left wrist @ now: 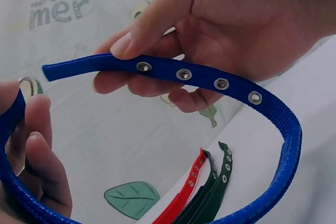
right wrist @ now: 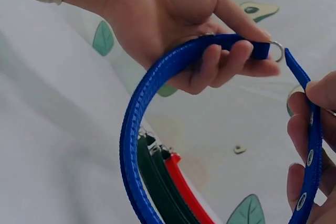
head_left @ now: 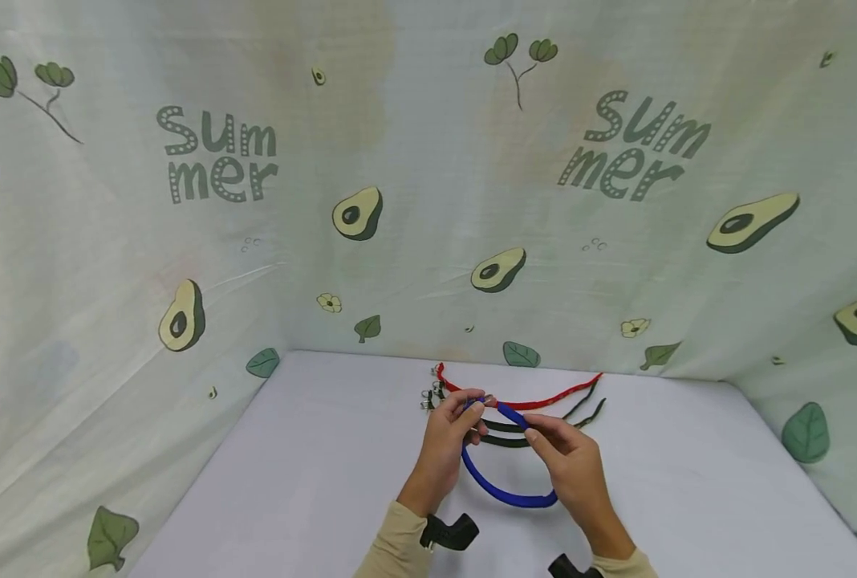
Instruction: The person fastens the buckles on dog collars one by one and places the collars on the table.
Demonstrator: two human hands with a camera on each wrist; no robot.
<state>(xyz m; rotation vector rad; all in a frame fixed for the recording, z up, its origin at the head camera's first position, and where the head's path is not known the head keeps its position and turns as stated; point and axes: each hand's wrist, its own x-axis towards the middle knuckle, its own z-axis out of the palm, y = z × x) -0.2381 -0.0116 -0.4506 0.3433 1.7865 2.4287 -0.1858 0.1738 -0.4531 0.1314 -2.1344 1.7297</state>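
Note:
Both hands hold a blue pet collar (head_left: pixel 511 499) above the table, its band hanging in a loop between them. My left hand (head_left: pixel 443 445) grips the end with a metal ring (right wrist: pixel 279 52); its buckle is hidden by the fingers. My right hand (head_left: pixel 576 466) pinches the other end between thumb and fingers. In the left wrist view, several metal eyelets (left wrist: pixel 184 74) run along that strap and the bare tip (left wrist: pixel 63 70) sticks out past the thumb. In the right wrist view, the tip is close beside the ring.
Behind the hands, a red collar (head_left: pixel 544 403) and dark green collars (head_left: pixel 508 441) lie side by side on the white table (head_left: pixel 313 482), buckles (head_left: pixel 428 399) to the left. A printed cloth (head_left: pixel 414 144) hangs behind and along the sides.

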